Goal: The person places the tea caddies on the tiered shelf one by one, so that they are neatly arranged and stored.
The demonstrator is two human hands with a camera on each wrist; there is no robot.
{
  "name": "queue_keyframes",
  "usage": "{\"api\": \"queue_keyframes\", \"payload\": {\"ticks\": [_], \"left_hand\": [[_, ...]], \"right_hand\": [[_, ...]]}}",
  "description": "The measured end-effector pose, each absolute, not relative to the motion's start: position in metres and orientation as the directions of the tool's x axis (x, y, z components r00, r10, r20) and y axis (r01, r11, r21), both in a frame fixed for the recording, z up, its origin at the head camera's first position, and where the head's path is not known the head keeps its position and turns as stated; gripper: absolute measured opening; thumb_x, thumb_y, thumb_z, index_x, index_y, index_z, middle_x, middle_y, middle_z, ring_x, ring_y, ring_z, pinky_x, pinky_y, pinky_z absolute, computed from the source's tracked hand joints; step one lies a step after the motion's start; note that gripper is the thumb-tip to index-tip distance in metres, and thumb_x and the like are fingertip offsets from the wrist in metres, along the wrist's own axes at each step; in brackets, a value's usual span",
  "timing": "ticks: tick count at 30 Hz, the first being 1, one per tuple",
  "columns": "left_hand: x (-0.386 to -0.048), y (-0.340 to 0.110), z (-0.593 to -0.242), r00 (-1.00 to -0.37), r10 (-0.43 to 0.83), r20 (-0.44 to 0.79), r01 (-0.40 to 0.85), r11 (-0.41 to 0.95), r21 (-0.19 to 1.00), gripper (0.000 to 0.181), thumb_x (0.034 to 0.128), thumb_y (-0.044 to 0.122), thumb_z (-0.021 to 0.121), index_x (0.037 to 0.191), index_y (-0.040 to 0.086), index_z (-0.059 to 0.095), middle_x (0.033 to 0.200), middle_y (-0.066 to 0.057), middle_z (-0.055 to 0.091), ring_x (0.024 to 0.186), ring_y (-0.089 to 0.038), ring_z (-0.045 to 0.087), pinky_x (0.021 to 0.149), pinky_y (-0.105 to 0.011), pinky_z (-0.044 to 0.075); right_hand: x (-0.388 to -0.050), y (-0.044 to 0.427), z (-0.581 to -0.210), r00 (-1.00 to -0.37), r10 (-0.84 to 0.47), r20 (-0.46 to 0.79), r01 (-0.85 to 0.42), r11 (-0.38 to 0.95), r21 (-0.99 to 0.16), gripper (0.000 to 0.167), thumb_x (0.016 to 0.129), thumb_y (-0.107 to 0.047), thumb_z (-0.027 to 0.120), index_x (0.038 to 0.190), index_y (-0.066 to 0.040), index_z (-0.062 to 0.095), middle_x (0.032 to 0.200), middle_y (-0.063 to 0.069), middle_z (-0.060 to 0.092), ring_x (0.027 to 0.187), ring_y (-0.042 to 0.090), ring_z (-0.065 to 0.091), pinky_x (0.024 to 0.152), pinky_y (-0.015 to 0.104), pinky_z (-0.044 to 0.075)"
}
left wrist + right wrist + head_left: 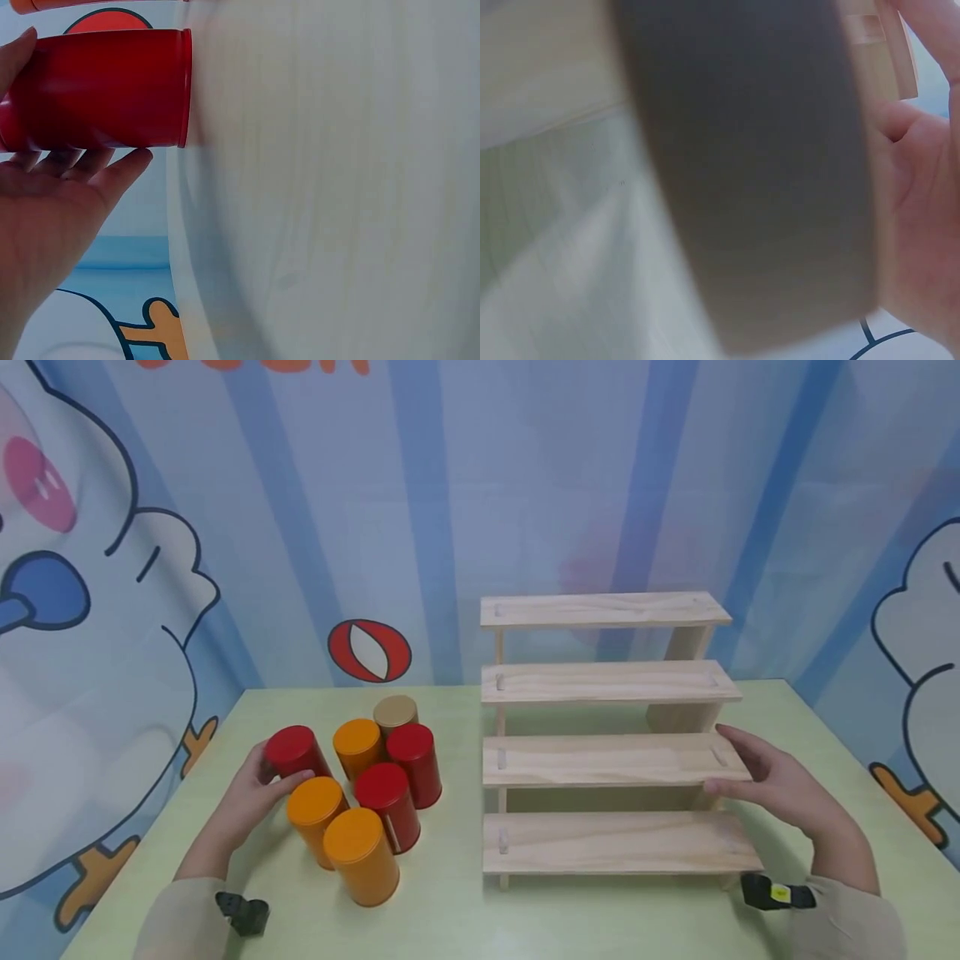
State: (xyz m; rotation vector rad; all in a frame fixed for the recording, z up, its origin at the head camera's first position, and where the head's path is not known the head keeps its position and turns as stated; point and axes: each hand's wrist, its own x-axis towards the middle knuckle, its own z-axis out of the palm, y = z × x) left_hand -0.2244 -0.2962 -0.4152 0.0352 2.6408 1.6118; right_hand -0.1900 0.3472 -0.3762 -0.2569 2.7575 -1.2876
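Observation:
In the head view my left hand [243, 797] grips a red can [296, 750] at the left of a cluster of cans. The left wrist view shows the thumb on one side of this red can [105, 90] and the fingers along the other. Close beside it stand three orange cans, the nearest orange can [362, 860] at the front. Across the table, my right hand [787, 789] holds the right end of a board on a stepped wooden shelf [600, 843], thumb at the front edge, fingers behind. A blurred dark shape hides much of the right wrist view.
Two more red cans, one red can [415, 766] and another red can [387, 807], stand in the cluster with a tan can [395, 713] at the back. The pale green table [442, 918] ends against a blue striped cartoon backdrop [517, 485].

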Motion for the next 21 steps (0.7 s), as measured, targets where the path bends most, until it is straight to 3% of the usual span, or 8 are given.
{"api": "queue_keyframes", "payload": {"ticks": [14, 21], "left_hand": [[-0.223, -0.297, -0.41, -0.999, 0.043, -0.025, -0.001, 0.484, 0.875, 0.091, 0.0912, 0.039, 0.065, 0.152, 0.005, 0.008, 0.152, -0.025, 0.025, 0.137, -0.045, 0.024, 0.105, -0.068, 0.026], [-0.224, -0.304, -0.391, -1.0, 0.023, 0.009, 0.02, 0.502, 0.865, 0.091, 0.0917, 0.043, 0.063, 0.152, 0.003, 0.007, 0.15, -0.027, 0.028, 0.135, -0.046, 0.027, 0.103, -0.069, 0.027]], "right_hand": [[-0.189, 0.345, -0.377, -0.985, -0.17, -0.001, -0.106, 0.619, -0.778, 0.092, 0.089, -0.029, 0.07, 0.154, -0.004, 0.011, 0.149, 0.034, 0.025, 0.132, 0.053, 0.032, 0.097, 0.066, 0.036], [-0.189, 0.346, -0.376, -0.986, -0.164, -0.007, -0.099, 0.626, -0.774, 0.094, 0.088, -0.031, 0.071, 0.154, -0.004, 0.01, 0.151, 0.034, 0.022, 0.133, 0.054, 0.029, 0.098, 0.067, 0.034]]}}
